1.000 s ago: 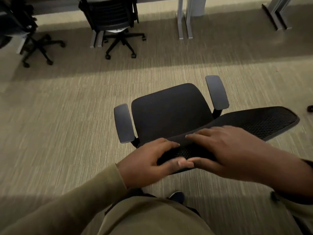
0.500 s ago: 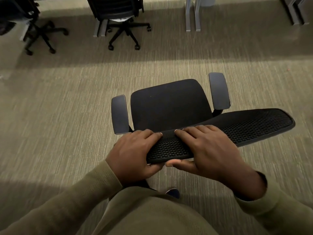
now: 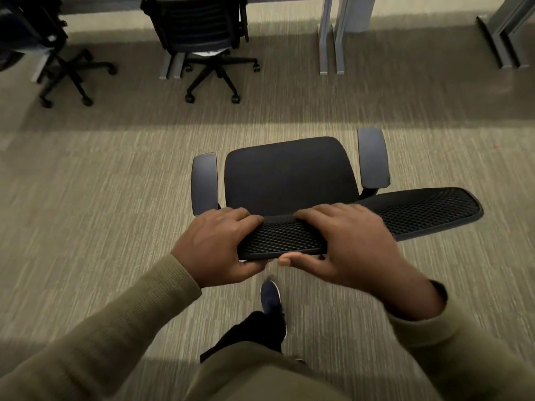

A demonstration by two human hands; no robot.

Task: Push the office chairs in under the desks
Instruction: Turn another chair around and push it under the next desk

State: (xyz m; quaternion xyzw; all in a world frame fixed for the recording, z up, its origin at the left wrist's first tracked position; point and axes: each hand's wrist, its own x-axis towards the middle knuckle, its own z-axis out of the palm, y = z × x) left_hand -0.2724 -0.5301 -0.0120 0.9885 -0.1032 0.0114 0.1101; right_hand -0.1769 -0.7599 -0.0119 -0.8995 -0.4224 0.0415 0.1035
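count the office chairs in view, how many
3: one gripped at its backrest by both hands, mid-floor; one at the desk, top centre-left; one at top left, partly cut off by the frame. More may sit out of view.

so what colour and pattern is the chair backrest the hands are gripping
Black, with an open honeycomb-like mesh pattern on the backrest; it shows in the head view.

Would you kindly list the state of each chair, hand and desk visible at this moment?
Held chair: out on open carpet, away from the desks, seat empty.
Left hand: closed on the backrest's top edge.
Right hand: closed on the same edge.
Middle chair: against a desk, base sticking out.
Left chair: by a desk, partly out of frame.
Desk legs: upright, no chair between them.
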